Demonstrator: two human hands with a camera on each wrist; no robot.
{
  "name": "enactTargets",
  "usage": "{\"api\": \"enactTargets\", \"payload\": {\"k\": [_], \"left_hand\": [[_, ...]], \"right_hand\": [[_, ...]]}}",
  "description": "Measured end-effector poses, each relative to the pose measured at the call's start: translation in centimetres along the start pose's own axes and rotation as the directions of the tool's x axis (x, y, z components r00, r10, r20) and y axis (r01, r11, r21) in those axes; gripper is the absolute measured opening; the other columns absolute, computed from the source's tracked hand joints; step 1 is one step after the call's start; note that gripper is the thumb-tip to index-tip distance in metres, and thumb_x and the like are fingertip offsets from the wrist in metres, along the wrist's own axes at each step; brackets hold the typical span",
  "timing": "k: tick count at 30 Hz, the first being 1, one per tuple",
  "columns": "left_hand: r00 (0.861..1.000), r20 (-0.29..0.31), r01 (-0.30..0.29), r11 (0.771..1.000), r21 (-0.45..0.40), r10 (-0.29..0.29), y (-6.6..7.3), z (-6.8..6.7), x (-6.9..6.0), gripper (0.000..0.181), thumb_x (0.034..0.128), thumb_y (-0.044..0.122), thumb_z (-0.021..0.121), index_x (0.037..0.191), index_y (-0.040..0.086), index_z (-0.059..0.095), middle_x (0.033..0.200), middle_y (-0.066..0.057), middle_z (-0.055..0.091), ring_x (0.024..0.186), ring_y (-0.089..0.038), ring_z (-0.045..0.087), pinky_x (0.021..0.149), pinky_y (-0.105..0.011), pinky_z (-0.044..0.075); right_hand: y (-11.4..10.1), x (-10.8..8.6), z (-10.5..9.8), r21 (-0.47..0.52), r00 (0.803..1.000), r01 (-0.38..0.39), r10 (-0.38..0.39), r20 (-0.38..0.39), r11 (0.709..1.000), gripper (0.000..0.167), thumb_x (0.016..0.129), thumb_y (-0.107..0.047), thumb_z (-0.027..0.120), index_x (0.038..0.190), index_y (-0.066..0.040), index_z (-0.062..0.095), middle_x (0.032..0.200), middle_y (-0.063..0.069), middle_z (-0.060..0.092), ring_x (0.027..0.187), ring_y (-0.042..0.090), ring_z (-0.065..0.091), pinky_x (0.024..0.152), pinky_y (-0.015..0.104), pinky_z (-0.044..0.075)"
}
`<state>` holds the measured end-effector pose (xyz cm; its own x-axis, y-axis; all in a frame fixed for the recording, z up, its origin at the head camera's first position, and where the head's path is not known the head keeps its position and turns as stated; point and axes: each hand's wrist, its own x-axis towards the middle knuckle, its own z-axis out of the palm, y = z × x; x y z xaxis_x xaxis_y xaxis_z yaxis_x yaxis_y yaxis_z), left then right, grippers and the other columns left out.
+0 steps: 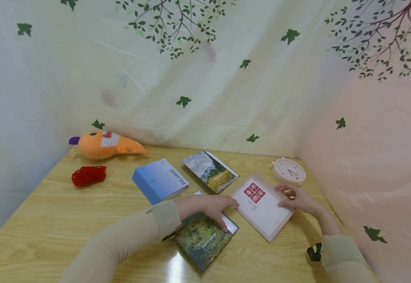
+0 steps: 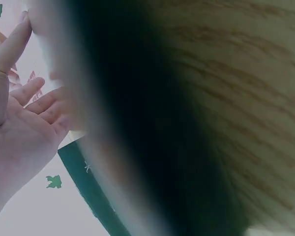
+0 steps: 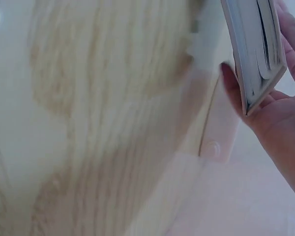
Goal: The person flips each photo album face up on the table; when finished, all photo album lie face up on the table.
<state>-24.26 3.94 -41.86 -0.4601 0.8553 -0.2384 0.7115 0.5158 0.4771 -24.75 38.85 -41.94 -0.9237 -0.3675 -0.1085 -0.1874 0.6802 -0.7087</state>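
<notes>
A white book with a pink border and a red square of characters lies at the right of centre. My right hand holds its right corner, thumb on the cover; in the right wrist view the book's page edges show between thumb and fingers. Stretched over a green painted-cover book labelled in white, my left hand has its index fingertip at the white book's left edge. The left thumb is spread over the green book's upper part. The left wrist view is largely blocked by a blurred dark edge.
Behind the hands lie a blue POLAROID box-like book and a landscape-painting book. A pink round clock sits back right. Red yarn and an orange plush bird are at left. A printed curtain surrounds the table.
</notes>
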Motion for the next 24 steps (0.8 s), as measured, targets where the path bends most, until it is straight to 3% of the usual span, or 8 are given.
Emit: {"api": "enactTargets", "payload": {"k": [2, 6, 12, 17, 19, 24], "left_hand": [[1.000, 0.000, 0.003, 1.000, -0.010, -0.003, -0.1, 0.1, 0.0, 0.087, 0.0758, 0.040, 0.078, 0.146, 0.012, 0.034, 0.150, -0.005, 0.034, 0.139, -0.018, 0.029, 0.112, -0.028, 0.028], [1.000, -0.011, 0.000, 1.000, -0.022, -0.001, -0.2, 0.2, 0.0, 0.087, 0.0750, 0.039, 0.079, 0.146, 0.012, 0.035, 0.153, -0.007, 0.029, 0.142, -0.019, 0.024, 0.113, -0.029, 0.026], [0.999, -0.038, 0.024, 0.997, -0.072, -0.026, -0.4, 0.5, -0.1, 0.093, 0.0726, 0.037, 0.081, 0.148, 0.014, 0.031, 0.158, -0.012, 0.009, 0.145, -0.024, 0.012, 0.114, -0.034, 0.026], [0.996, -0.091, 0.007, 0.999, -0.043, -0.011, -0.5, 0.4, 0.0, 0.097, 0.0731, 0.037, 0.081, 0.149, 0.013, 0.026, 0.157, -0.019, 0.007, 0.145, -0.029, 0.010, 0.115, -0.037, 0.023], [0.994, -0.106, -0.007, 0.999, -0.037, 0.003, -0.6, 0.2, 0.1, 0.097, 0.0739, 0.037, 0.080, 0.149, 0.011, 0.025, 0.156, -0.021, 0.007, 0.145, -0.031, 0.009, 0.115, -0.039, 0.022], [0.989, -0.143, -0.031, 0.998, -0.050, 0.024, -0.8, -0.1, 0.4, 0.099, 0.0755, 0.038, 0.079, 0.151, 0.012, 0.020, 0.156, -0.022, 0.011, 0.143, -0.035, 0.013, 0.115, -0.043, 0.022]], "right_hand": [[-0.3, -0.2, -0.1, 0.026, 1.000, -0.001, 0.002, -0.019, 1.000, 0.058, 0.081, -0.018, 0.075, 0.130, -0.002, 0.049, 0.127, 0.023, 0.052, 0.106, 0.032, 0.055, 0.075, 0.026, 0.051], [-0.8, -0.4, -0.4, -0.030, 0.999, 0.015, -0.016, -0.034, 0.999, 0.058, 0.081, -0.021, 0.075, 0.130, -0.003, 0.050, 0.128, 0.021, 0.053, 0.108, 0.030, 0.054, 0.078, 0.021, 0.048], [-2.0, -0.6, -0.9, -0.061, 0.999, 0.026, -0.027, -0.027, 0.998, 0.052, 0.081, -0.023, 0.075, 0.126, -0.008, 0.053, 0.132, 0.019, 0.049, 0.110, 0.032, 0.049, 0.083, 0.027, 0.044], [-3.4, -0.8, -1.2, -0.095, 0.993, 0.088, -0.095, -0.068, 0.992, 0.045, 0.081, -0.022, 0.075, 0.121, -0.013, 0.056, 0.136, 0.016, 0.045, 0.107, 0.027, 0.048, 0.080, 0.027, 0.045], [-3.9, -0.8, -1.2, -0.119, 0.982, 0.144, -0.156, -0.102, 0.982, 0.043, 0.080, -0.018, 0.076, 0.118, -0.013, 0.057, 0.132, 0.014, 0.047, 0.104, 0.018, 0.048, 0.075, 0.022, 0.046], [-5.7, -0.9, -1.5, -0.198, 0.930, 0.290, -0.325, -0.172, 0.936, 0.043, 0.074, -0.004, 0.079, 0.112, -0.011, 0.060, 0.121, 0.009, 0.053, 0.101, 0.004, 0.042, 0.072, 0.016, 0.047]]}}
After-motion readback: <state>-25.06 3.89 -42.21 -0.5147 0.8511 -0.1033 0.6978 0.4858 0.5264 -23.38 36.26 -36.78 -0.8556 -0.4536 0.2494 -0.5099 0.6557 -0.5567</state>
